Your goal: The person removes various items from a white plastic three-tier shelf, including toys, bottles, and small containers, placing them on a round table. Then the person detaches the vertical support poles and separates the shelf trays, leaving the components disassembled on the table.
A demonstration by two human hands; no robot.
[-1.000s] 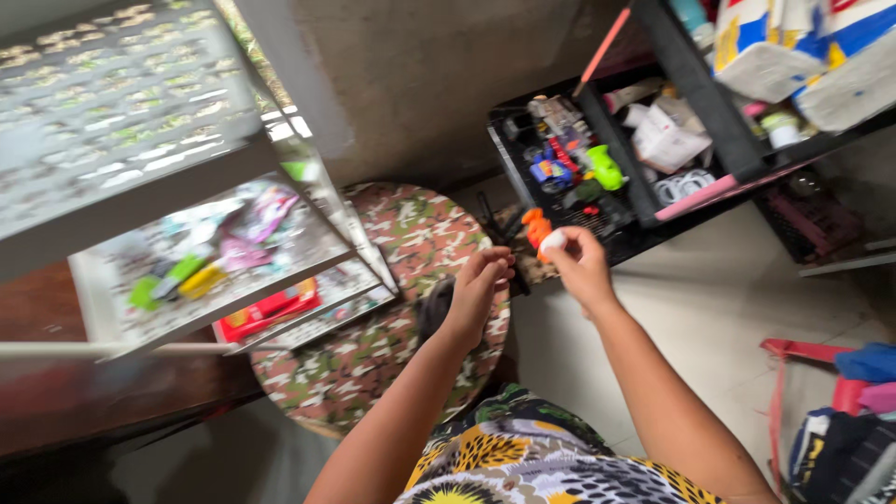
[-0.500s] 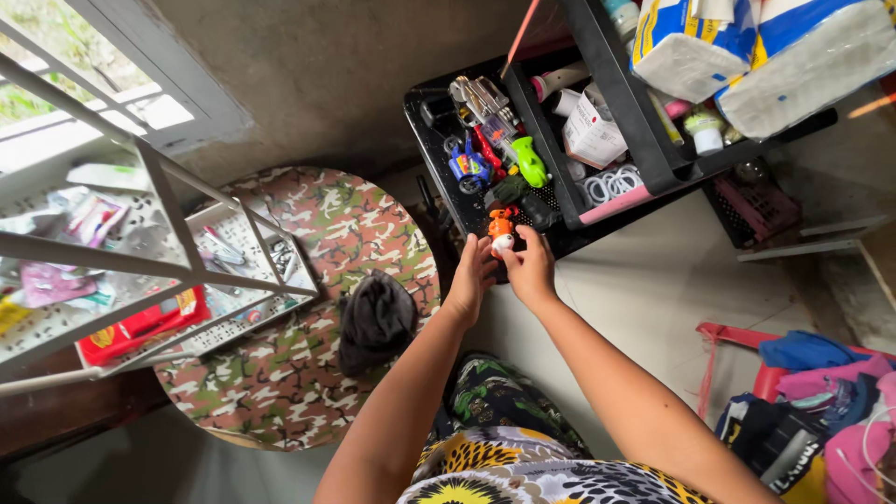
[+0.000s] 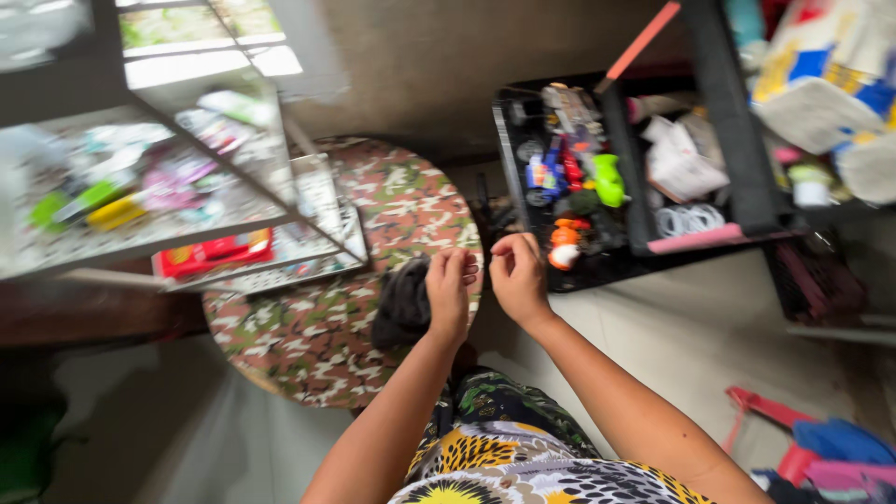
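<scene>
Hands meet near the middle of the head view, both bare and empty. The left hand (image 3: 449,289) sits just left of centre, palm turned inward, its fingers curled loosely with nothing between them. The right hand (image 3: 516,277) is just beside it, a narrow gap between the two, its fingers bent in a soft half-fist that also grasps nothing. Both forearms run down to the lower edge of the frame, above a garment with a yellow and black floral print (image 3: 523,471).

Just right of the right hand, and a little above it, an orange and white toy (image 3: 564,245) lies at the near edge of a black tray shelf (image 3: 509,149), apart from the fingers. Farther up on the same shelf lie a blue toy vehicle (image 3: 539,174) and a bright green plastic toy (image 3: 609,179), among other small items too blurred to tell. To the right, a second compartment holds white packets and a coil of white rings (image 3: 686,220).

Left of and below the hands, a round seat with a camouflage cover (image 3: 308,336) fills the centre left. A dark crumpled cloth (image 3: 403,303) rests on it, just beside the left hand. In the upper left of the frame a white wire rack (image 3: 187,224) holds blurred colourful packets, with a red box (image 3: 210,254) on its lower tier. The floor at lower right is pale tile (image 3: 691,345).
</scene>
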